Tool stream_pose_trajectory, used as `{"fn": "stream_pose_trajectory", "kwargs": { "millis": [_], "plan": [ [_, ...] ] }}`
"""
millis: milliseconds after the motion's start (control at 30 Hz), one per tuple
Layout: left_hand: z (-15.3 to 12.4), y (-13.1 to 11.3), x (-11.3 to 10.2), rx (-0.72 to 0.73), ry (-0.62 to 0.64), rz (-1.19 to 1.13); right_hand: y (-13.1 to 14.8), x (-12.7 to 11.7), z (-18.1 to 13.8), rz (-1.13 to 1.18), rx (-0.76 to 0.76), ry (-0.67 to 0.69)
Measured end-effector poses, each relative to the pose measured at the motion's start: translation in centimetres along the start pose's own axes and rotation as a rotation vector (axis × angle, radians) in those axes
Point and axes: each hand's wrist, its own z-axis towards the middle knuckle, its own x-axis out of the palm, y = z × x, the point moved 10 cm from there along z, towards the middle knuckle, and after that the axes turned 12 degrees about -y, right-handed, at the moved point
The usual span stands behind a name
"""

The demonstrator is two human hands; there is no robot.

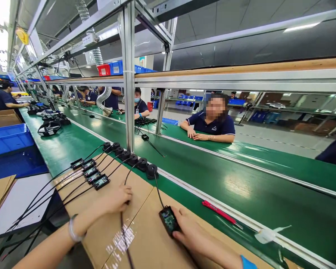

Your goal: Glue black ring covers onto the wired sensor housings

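My right hand (189,229) grips the side of an open black housing (168,219) with a green circuit board inside. A black cable runs from that housing to the nearest round black part (152,171). My left hand (119,198) is closed over another black cable (124,233), which shows above and below the fingers; what lies under the palm is hidden. Left of it, several similar board housings (101,182) rest on the cardboard (145,239), their cables trailing off the near side. More round black parts (133,160) stand in a row along the cardboard's far edge.
A red pen-like tool (221,213) lies by the metal rail (190,183). Beyond is a green belt (212,177) carrying a small cabled housing (145,137). A metal post (128,82) rises ahead. Co-workers sit across and farther along. Blue bins (8,140) stand left.
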Motion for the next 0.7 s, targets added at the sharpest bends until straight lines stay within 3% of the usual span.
{"fn": "stream_pose_trajectory", "kwargs": {
  "millis": [100, 200, 300, 367, 400, 533, 600, 700],
  "plan": [
    [-2.1, 2.7, -3.8, -0.091, -0.076, 0.085, 4.6, 3.3, 0.7, 0.031, -0.119, -0.009],
    [-4.6, 2.1, -5.8, -0.227, -0.219, 0.178, 8.9, 4.1, 2.6, 0.071, -0.266, -0.045],
    [-6.5, -1.4, -3.7, -0.279, -0.269, 0.2, 9.8, 0.9, 6.2, 0.064, -0.304, -0.195],
    [-7.1, -3.4, -1.2, -0.267, -0.261, 0.229, 8.6, -1.9, 9.1, 0.046, -0.248, -0.321],
    [-7.5, -3.2, -0.1, -0.325, -0.248, 0.283, 7.8, -3.0, 10.6, 0.039, -0.21, -0.368],
    [-10.0, 1.5, 2.8, -0.556, -0.162, 0.32, 6.0, -4.5, 14.8, 0.024, -0.131, -0.438],
    [-11.4, 3.7, 2.8, -0.502, -0.176, 0.262, 6.7, -4.3, 16.1, 0.011, -0.153, -0.435],
    [-13.2, 6.5, 0.7, -0.404, -0.307, 0.329, 8.6, -4.4, 16.6, -0.022, -0.187, -0.416]
  ]
}}
